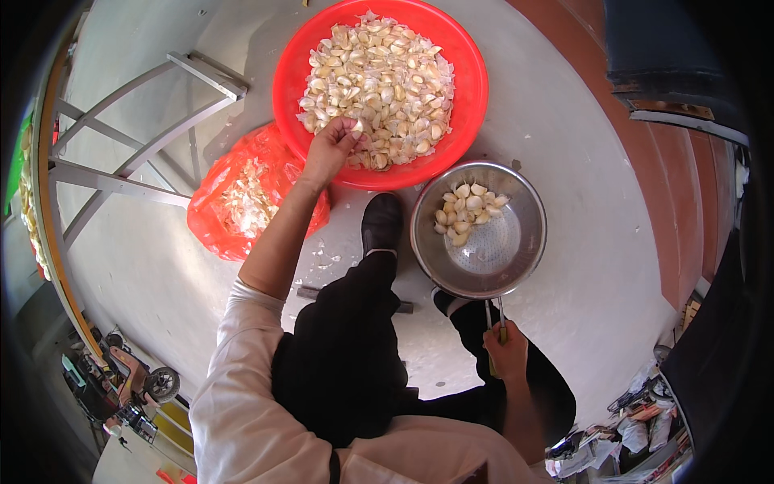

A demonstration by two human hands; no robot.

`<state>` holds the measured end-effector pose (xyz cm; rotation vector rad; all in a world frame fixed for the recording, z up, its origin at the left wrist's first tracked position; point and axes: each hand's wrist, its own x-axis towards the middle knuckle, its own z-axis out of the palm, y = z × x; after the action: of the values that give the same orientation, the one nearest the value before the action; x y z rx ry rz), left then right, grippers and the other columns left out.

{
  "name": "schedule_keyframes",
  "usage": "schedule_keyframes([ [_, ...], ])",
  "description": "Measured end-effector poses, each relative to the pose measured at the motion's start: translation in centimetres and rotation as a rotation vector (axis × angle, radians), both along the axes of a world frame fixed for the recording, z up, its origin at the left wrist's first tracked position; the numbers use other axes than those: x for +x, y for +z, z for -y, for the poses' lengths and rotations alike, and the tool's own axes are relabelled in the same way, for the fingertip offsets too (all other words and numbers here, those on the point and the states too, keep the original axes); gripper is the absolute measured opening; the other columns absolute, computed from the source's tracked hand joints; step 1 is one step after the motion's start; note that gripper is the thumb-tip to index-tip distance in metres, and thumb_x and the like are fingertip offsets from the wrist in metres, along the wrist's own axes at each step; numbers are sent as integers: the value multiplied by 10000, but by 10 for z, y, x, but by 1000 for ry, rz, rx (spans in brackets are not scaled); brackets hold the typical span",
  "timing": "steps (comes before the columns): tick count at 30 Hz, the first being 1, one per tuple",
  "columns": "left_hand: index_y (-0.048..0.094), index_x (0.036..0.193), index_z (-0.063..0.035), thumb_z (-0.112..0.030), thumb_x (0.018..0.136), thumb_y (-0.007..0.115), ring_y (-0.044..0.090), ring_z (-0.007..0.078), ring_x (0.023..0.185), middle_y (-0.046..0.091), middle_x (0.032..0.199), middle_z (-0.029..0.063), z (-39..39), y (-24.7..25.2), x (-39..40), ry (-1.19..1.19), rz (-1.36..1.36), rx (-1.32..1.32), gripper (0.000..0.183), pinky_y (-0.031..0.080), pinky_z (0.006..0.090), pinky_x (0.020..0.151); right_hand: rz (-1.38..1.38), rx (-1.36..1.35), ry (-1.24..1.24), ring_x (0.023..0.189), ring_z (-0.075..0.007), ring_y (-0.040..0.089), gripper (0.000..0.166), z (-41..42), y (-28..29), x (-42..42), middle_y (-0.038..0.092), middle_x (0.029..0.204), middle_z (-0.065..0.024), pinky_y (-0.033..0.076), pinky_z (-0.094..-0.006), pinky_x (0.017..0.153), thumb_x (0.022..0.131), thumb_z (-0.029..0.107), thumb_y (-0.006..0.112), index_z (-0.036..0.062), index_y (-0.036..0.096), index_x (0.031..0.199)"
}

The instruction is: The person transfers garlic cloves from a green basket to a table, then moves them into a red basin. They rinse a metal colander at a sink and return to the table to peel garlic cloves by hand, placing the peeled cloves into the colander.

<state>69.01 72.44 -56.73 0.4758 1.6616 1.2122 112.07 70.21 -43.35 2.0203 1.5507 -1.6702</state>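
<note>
My left hand [332, 145] reaches over the near left part of a red plastic basin [471, 78]. Between its thumb and fingertips is a garlic clove [358, 126]. Unpeeled garlic cloves [387, 78] and loose skins heap up inside the basin. My right hand [508, 351] is closed around the yellow-green grips of a hand tool [503, 334] with two slim metal arms, whose tips end by the near rim of a stainless steel bowl [537, 242]. In that bowl, several garlic cloves [464, 209] cluster at the far left of its perforated bottom.
A red plastic bag [211, 218] of garlic skins stands left of the basin, partly behind my left forearm. Grey metal table legs [121, 181] rise farther left. My shoe [382, 224] rests near the basin. A scooter [130, 375] and piled bags [641, 423] are at the lower edges.
</note>
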Motion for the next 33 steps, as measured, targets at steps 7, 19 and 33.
schedule_keyframes([
  [7,521,1044,-74,-49,888,485,576,98,811,593,975,25,58,43,-11,316,461,163,162,464,210,670,4,7,-20,521,-77,485,161,1,6,-4,527,590,-18,415,-236,508,747,107,659,31,517,745],
  [19,618,949,-76,-173,769,586,586,333,905,580,1020,135,-40,-32,-60,-414,-1061,-393,207,486,411,760,-29,10,-30,531,-64,490,168,-1,5,-1,525,596,-10,416,-223,508,733,82,673,30,514,752],
  [33,635,929,-83,-164,730,617,591,305,918,609,959,141,-42,-41,-73,-471,-893,-358,215,475,387,790,-81,-16,-45,540,-77,529,159,-1,6,2,544,593,-24,431,-233,510,739,71,663,26,513,761],
])
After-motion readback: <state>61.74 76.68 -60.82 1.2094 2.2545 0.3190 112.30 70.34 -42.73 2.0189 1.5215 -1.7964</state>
